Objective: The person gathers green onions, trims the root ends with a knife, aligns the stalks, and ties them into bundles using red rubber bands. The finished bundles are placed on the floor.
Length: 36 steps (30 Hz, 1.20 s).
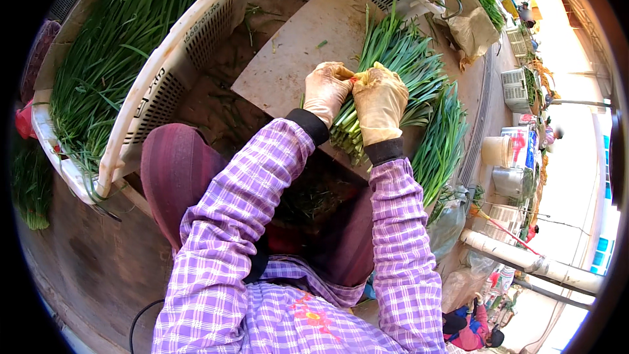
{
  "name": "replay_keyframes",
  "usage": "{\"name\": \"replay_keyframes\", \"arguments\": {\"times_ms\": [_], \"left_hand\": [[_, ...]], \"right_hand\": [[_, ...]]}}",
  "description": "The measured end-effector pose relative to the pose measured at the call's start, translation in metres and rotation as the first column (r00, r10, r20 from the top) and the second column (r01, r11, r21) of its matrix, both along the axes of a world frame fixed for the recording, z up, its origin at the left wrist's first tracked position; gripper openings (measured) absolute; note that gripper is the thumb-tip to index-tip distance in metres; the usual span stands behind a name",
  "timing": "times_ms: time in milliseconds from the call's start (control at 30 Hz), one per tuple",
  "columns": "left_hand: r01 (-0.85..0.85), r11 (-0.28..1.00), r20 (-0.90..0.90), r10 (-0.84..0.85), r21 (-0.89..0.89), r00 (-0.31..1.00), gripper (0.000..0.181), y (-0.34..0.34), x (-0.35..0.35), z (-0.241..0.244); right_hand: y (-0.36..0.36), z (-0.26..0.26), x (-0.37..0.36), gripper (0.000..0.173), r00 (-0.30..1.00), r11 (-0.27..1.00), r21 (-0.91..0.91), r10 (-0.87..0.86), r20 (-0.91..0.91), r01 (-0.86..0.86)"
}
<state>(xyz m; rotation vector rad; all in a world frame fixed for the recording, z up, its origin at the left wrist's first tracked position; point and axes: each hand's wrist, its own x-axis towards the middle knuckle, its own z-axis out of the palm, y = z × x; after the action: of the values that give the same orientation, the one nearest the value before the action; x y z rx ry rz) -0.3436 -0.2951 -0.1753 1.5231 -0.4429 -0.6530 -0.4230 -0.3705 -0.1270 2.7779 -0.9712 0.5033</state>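
Observation:
A bundle of green leafy stalks, apparently garlic chives (403,66), lies on a pale board (300,54) in front of me, its cut pale ends towards my body. My left hand (327,89), in a stained light glove, is at the bundle's left side. Over the top of the stalks rests my right hand (381,101), in a yellowish glove. The fingertips of both hands meet and pinch a small red strip (353,79), mostly hidden by the fingers. Another bunch of chives (442,132) lies just right of my right hand.
At my left stands a large white plastic crate (162,78) heaped with long chives (113,54). Loose leaf scraps lie on the floor beside the board. A brown paper-like sheet (469,34) is at upper right. Farther right are buckets (496,151), crates (515,89) and other people (474,327).

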Motion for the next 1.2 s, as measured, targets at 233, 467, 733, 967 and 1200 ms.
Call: {"name": "replay_keyframes", "arguments": {"times_ms": [233,467,733,967,1200], "left_hand": [[-0.068,0.99,0.137,0.052,0.122,0.989,0.023,0.001,-0.005,-0.001],[-0.131,0.953,0.139,0.096,0.273,0.986,0.022,0.003,-0.009,0.017],[-0.152,0.967,0.107,0.133,0.204,0.985,0.018,0.006,-0.011,0.016],[-0.134,0.979,0.046,0.128,0.151,0.991,0.017,0.008,-0.013,0.015],[-0.179,0.962,-0.001,0.184,0.206,0.983,0.019,0.006,-0.009,0.019]], "right_hand": [[0.003,0.0,-0.006,0.019,0.995,0.999,-0.027,0.035,0.089,-0.033],[0.002,-0.001,-0.004,0.019,0.997,0.999,-0.034,0.015,0.071,-0.013],[0.01,0.009,0.003,0.013,0.999,0.998,-0.042,-0.044,0.009,0.044],[0.012,0.012,0.002,0.015,0.998,0.998,-0.032,-0.054,-0.018,0.054],[0.011,0.012,0.003,0.012,0.997,0.997,-0.036,-0.067,-0.026,0.066]]}}
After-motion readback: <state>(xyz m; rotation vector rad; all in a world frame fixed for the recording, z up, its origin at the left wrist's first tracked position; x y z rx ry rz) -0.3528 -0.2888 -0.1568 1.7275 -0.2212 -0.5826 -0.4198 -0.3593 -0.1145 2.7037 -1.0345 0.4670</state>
